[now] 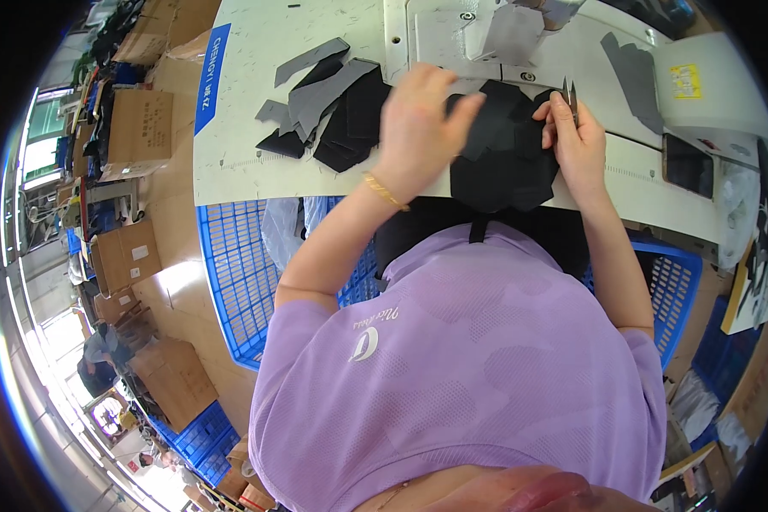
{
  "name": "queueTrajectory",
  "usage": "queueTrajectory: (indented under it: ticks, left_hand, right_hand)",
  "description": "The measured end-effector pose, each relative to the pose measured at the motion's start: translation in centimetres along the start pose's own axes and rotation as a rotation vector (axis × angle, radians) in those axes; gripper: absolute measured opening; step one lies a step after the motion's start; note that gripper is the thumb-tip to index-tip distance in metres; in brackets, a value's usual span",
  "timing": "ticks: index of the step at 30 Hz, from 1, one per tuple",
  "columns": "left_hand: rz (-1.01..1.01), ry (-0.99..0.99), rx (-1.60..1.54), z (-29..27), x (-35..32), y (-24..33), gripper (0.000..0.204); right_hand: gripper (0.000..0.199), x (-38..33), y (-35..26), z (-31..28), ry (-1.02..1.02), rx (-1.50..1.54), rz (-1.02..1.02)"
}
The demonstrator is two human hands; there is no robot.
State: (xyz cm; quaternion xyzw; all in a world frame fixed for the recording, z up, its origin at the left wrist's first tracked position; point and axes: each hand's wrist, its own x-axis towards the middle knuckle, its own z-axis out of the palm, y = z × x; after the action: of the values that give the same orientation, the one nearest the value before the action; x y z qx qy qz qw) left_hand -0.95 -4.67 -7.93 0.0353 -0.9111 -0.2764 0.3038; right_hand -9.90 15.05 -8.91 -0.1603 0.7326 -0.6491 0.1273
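Worktop, white: black fabric piece at near edge. Fabric offcuts, grey and black: toward left edge. Left hand: fingers pressed flat on piece. Right hand: fingers closed on thread snips. Advice: keep fabric flat, snip close.

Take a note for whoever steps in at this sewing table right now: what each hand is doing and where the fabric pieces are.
Left hand: pressed flat on the black fabric piece at the table's near edge.
Right hand: holding small thread snips and touching the same piece's right side.
A pile of grey and black cut pieces lies to the left, untouched.
Blue crate sits below the table.
How many pieces are finished cannot be told.
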Motion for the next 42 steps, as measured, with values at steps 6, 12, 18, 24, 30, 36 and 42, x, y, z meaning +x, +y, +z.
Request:
queueTrajectory:
  ticks: [6, 12, 18, 24, 30, 36, 42]
  left_hand:
    - [-0.051, -0.114, 0.059, 3.5, 0.6, 1.2, 0.034]
    - [0.038, 0.015, -0.032, 4.1, 0.6, -0.4, 0.02]
    - [-0.048, -0.02, -0.044, 4.7, 0.9, -0.2, 0.017]
    - [-0.261, -0.07, -0.135, 1.8, 2.9, -0.6, 0.023]
    - [-0.717, -0.169, -0.904, -3.7, 5.8, -1.9, 0.023]
    - [-0.725, -0.725, -1.658, -3.7, 3.3, -1.5, 0.029]
    - [-0.659, -0.764, -1.652, -2.7, 2.1, -1.5, 0.033]
  right_hand:
    - [0.034, -0.4, 0.8, 0.3, 0.058, 0.001, -0.026]
    - [0.032, -0.7, 0.7, 0.2, 0.031, -0.295, -0.158]
    - [0.024, -1.8, -0.4, 1.1, -0.074, -0.705, -0.877]
    - [0.039, -2.1, 0.5, 1.1, -0.196, -0.86, -0.826]
    - [0.04, -1.4, 0.8, 0.9, -0.212, -0.833, -0.822]
    - [0.038, -0.4, -2.7, 0.8, -0.087, -0.359, -0.79]
    - [0.014, 0.3, -6.0, 0.4, -0.239, 0.135, -0.068]
